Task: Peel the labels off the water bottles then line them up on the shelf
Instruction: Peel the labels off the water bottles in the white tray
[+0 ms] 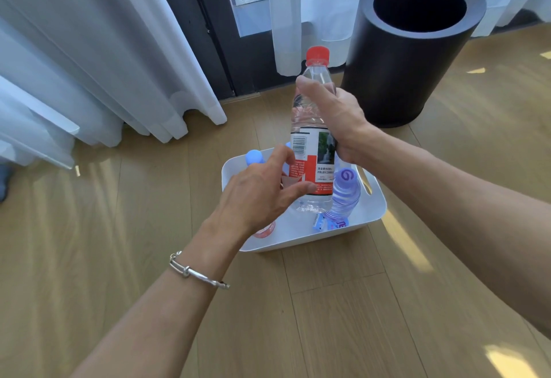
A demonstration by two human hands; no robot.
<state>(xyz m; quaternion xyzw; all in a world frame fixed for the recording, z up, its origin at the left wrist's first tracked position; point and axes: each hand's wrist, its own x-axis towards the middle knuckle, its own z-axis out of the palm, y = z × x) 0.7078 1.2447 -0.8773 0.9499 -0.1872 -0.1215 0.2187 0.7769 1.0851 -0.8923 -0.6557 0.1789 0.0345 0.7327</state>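
My right hand (334,112) grips a clear water bottle (310,127) with a red cap, upright above a white bin (369,213). A red, white and black label (313,163) wraps its lower half. My left hand (262,190) is at the label's left side, fingers spread, thumb tip against the label's lower edge. Inside the bin lies a ribbed clear bottle with a blue cap (344,193), another blue cap (253,157) shows at the back left, and a pink-capped bottle (264,231) peeks out under my left wrist.
The bin sits on a wooden floor (298,318). A tall black cylindrical waste bin (402,58) stands open at the back right. White curtains (89,49) and a dark window frame run along the back. No shelf is in view.
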